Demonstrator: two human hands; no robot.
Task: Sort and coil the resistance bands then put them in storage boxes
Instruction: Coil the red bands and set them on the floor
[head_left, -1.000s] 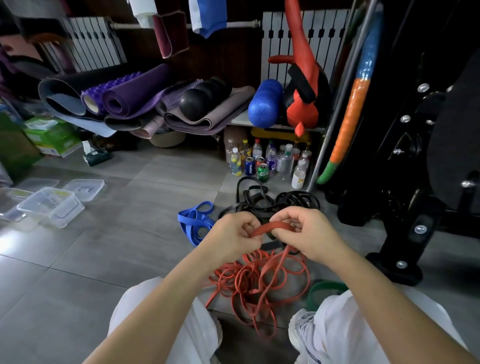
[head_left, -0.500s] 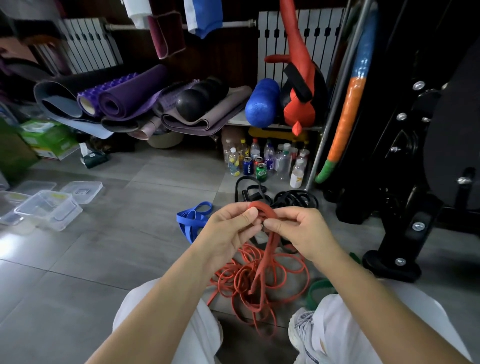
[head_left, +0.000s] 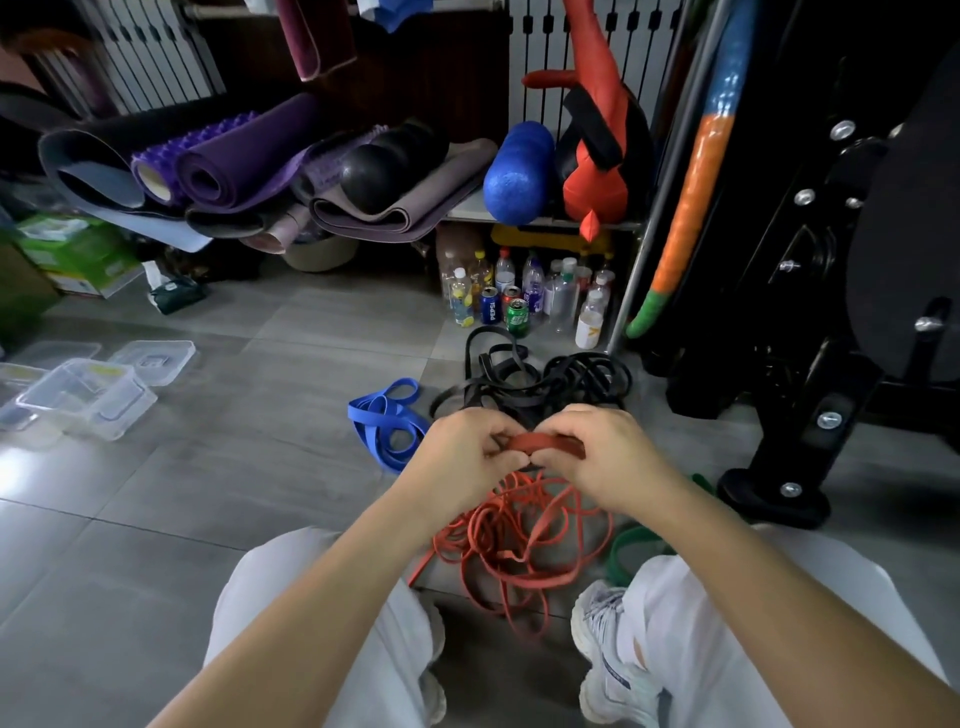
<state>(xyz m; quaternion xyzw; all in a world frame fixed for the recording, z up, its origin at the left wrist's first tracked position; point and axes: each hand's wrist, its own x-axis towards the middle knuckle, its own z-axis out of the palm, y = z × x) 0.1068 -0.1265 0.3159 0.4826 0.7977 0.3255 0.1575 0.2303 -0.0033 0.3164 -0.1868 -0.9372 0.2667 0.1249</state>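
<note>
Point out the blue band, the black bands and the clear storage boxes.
blue band (head_left: 366, 428), head view, folded loops
black bands (head_left: 519, 387), head view, tangle's middle
clear storage boxes (head_left: 119, 410), head view, nearest box's wall

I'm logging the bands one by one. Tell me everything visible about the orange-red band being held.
The orange-red resistance band is a flat, matte, rubbery strip. A short stretch lies level between the left hand and right hand, both pinching it; below, it seems to run into a loose tangle on the tiled floor.

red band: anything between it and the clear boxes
Only the blue band lies flat on the floor along that path; past it, bare tile up to the boxes. The red band, held up, should clear it.
</note>
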